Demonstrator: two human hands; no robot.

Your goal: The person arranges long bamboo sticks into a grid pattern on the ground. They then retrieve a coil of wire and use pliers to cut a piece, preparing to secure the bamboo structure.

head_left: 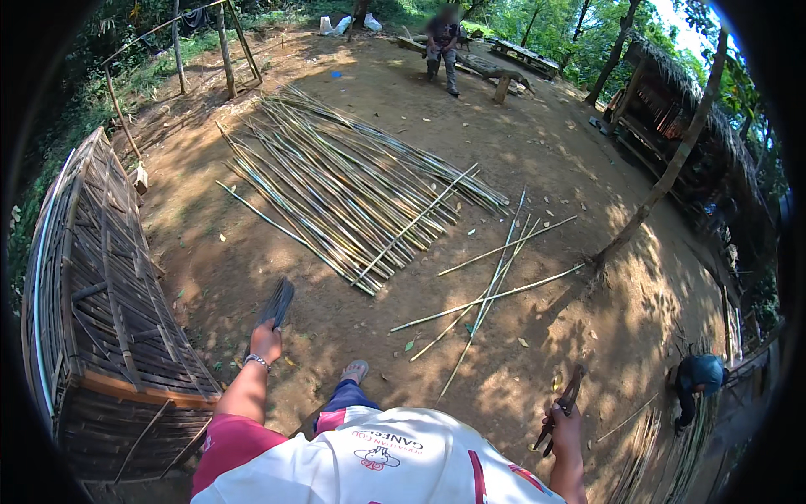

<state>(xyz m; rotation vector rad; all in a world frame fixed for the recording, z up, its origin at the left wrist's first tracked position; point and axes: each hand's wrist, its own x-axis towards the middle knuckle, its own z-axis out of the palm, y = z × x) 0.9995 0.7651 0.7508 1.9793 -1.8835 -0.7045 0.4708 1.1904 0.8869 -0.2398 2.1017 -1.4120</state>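
Observation:
My left hand (265,340) grips a dark flat blade-like tool (278,303) that points forward over the dirt. My right hand (564,420) holds a thin dark tool (568,401) with a pair of long handles, hanging beside my hip. I stand on bare brown earth, one sandalled foot (355,370) forward. A wide pile of long split bamboo strips (353,185) lies on the ground ahead. Several loose strips (491,286) lie crossed to its right, nearer my right hand.
A woven bamboo panel structure (101,302) stands close on my left. A person (442,46) sits on planks far ahead. Another person (697,382) crouches at lower right beside more strips. A thatched shelter (680,118) and a leaning pole (672,168) are on the right.

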